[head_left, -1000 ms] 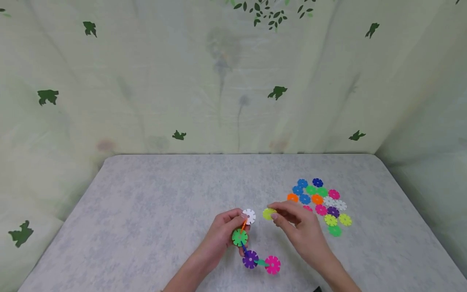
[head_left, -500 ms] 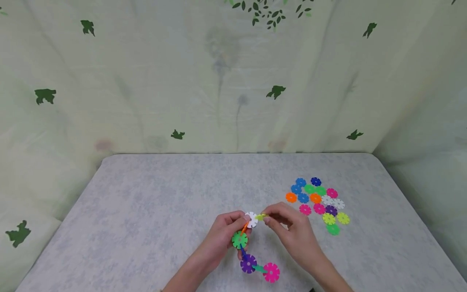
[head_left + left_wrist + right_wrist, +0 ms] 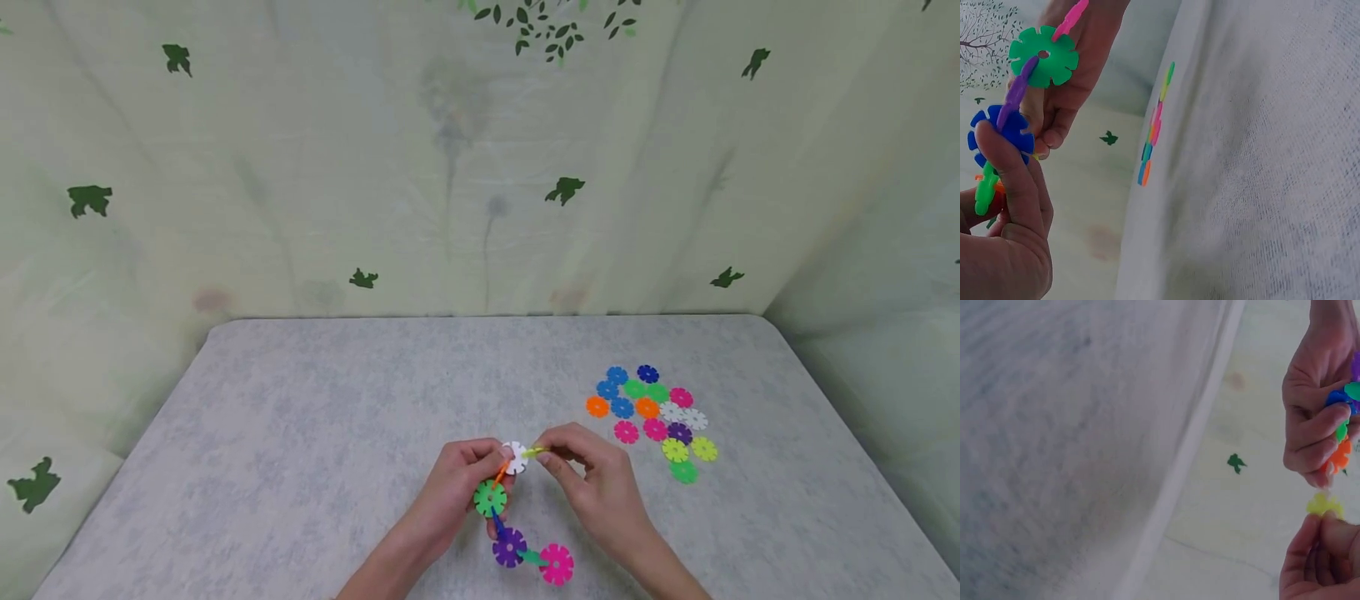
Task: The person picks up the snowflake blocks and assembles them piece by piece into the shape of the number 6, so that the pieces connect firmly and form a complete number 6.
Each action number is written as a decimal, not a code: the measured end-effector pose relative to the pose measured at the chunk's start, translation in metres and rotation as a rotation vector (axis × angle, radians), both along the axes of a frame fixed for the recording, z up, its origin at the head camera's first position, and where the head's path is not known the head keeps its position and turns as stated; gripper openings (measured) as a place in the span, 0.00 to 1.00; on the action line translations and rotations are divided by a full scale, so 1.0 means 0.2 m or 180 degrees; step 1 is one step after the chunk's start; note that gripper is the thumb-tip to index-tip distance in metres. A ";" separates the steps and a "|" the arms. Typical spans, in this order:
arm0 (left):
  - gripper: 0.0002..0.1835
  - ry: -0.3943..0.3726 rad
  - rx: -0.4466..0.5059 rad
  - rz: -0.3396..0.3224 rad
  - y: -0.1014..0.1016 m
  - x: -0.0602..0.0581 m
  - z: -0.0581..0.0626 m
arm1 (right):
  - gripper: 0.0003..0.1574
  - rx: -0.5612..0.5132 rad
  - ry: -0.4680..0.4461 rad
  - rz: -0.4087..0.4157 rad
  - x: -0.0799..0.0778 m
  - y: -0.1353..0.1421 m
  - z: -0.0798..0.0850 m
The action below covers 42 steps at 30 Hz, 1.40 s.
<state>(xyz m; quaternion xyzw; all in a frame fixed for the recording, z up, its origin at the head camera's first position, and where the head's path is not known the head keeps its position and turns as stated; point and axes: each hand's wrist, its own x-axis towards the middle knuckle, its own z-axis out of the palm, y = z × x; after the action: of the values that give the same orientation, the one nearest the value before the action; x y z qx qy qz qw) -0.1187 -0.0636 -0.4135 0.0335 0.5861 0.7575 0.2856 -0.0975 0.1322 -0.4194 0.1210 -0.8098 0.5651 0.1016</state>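
Note:
My left hand (image 3: 459, 477) grips a chain of notched plastic discs by its upper end, thumb on the white disc (image 3: 515, 457). Down from there run an orange disc (image 3: 1339, 457) seen edge-on in the head view, a green disc (image 3: 491, 498), a dark blue disc (image 3: 1016, 139), a purple disc (image 3: 509, 547), a teal-green disc (image 3: 1054, 59) and a pink disc (image 3: 557, 565). Between thumb and index finger my right hand (image 3: 596, 475) pinches a yellow disc (image 3: 1324, 505), turned edge-on, its rim at the white disc's right edge.
Loose discs in several colours lie flat at the right of the grey table (image 3: 337, 400), among them an orange disc (image 3: 597, 406), a yellow disc (image 3: 704, 448) and a green disc (image 3: 684, 472). A pale curtain (image 3: 300, 167) with leaf prints hangs behind the table.
My right hand has brought the yellow disc left to the white disc and turned it from face-on to edge-on. The chain's lower end has sunk slightly toward me.

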 end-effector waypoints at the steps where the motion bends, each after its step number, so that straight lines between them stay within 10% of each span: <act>1: 0.17 -0.0019 0.0005 -0.0006 0.00 0.00 0.00 | 0.14 -0.0020 -0.0021 0.0007 0.00 0.00 0.00; 17: 0.17 -0.0076 -0.0207 0.0020 -0.01 -0.01 -0.01 | 0.11 0.0352 -0.0998 0.0385 -0.07 0.13 0.02; 27: 0.17 -0.0192 0.0068 0.0014 -0.04 -0.03 0.01 | 0.13 0.0936 -0.0835 -0.0090 -0.15 0.41 -0.01; 42: 0.16 -0.0225 0.0102 0.0043 -0.06 -0.05 0.01 | 0.21 0.1406 -0.0881 0.0062 -0.20 0.57 -0.08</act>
<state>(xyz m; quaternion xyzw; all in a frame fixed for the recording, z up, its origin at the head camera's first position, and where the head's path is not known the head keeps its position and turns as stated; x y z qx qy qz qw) -0.1279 -0.0753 -0.4113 0.0073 0.5637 0.7693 0.3005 -0.1383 0.2469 -0.4348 0.0695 -0.9185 0.3866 -0.0445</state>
